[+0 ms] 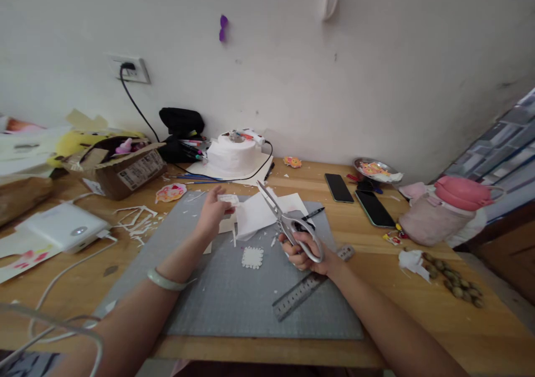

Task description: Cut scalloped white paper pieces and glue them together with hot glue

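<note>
Fingers of the left hand (pixel 212 212) are pinched on a small white paper piece (pixel 228 199) above the grey cutting mat (pixel 234 299), while the right hand (pixel 304 253) is closed through the handles of one pair of scissors (pixel 288 221), blades parted. Two phones (pixel 339 188) are seen on the table (pixel 418 310), and one ruler (pixel 307 288) whose markings cannot be read. One cardboard box (pixel 119 170), label unreadable, is filled with scraps.

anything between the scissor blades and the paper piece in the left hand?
Nothing visible. The right hand holds the scissors with blades pointing up-left toward the small white paper piece pinched in the left hand. The gap between blade tips and piece shows only the grey cutting mat and white sheets lying flat below.
</note>
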A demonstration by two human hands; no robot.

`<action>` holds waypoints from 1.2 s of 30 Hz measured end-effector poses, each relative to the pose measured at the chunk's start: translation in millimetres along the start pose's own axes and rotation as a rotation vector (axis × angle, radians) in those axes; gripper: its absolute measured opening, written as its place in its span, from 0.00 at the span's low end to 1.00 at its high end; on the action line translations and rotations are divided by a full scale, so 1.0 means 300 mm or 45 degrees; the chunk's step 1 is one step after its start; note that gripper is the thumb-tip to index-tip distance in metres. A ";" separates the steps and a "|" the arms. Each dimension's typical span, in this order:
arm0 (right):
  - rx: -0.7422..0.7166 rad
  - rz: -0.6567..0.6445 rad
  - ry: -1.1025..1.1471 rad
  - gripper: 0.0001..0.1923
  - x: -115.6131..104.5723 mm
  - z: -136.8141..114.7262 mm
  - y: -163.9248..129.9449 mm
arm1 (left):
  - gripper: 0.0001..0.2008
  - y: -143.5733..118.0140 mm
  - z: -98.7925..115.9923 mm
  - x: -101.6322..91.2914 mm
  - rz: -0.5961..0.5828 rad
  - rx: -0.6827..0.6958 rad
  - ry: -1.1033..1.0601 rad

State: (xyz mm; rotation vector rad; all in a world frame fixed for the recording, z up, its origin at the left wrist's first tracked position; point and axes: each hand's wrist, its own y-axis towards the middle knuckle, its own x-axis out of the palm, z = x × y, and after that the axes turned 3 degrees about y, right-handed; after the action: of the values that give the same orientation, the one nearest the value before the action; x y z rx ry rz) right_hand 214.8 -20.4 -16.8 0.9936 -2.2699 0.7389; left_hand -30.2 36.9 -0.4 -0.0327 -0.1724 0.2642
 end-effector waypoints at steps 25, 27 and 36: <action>-0.149 1.144 -2.049 0.12 0.120 0.055 -0.003 | 0.20 -0.146 -0.003 0.128 -0.290 -0.008 -0.064; -0.195 1.137 -2.106 0.13 0.119 0.062 0.000 | 0.20 -0.149 -0.009 0.135 -0.353 -0.067 -0.047; -0.637 1.108 -1.735 0.11 0.098 0.022 -0.007 | 0.21 -0.196 -0.047 0.166 -0.645 -0.231 0.062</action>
State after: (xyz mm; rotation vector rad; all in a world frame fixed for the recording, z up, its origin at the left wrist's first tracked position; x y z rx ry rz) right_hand 197.7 -39.9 -1.4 0.1019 -3.8247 -0.5026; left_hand 34.7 -6.8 -2.8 -0.1724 -0.1502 -0.2584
